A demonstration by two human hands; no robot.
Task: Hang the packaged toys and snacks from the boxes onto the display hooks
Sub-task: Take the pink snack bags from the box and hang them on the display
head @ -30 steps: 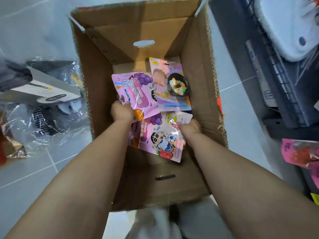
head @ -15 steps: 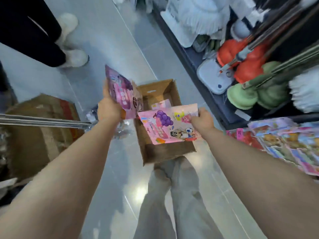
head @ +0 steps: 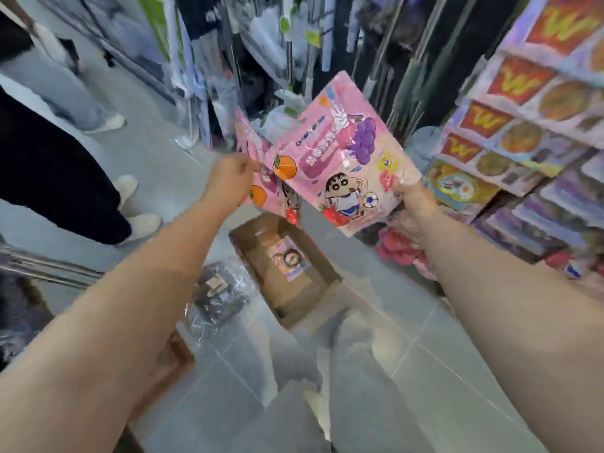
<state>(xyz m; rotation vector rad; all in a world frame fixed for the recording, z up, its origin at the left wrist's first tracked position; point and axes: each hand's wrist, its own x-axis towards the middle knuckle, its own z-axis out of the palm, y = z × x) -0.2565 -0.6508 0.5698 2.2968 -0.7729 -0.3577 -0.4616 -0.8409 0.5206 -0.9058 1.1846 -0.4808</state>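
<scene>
Above the open cardboard box (head: 287, 273), the right hand (head: 412, 204) pinches the front pink packet (head: 340, 165) by its lower corner and the left hand (head: 228, 178) pinches another packet (head: 258, 171) behind; they look light, floppy and slick, best taken near the top edge.

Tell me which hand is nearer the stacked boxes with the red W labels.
Right. The right hand, gripping a pink packet, is just beside the W boxes; the left hand is farther away.
</scene>
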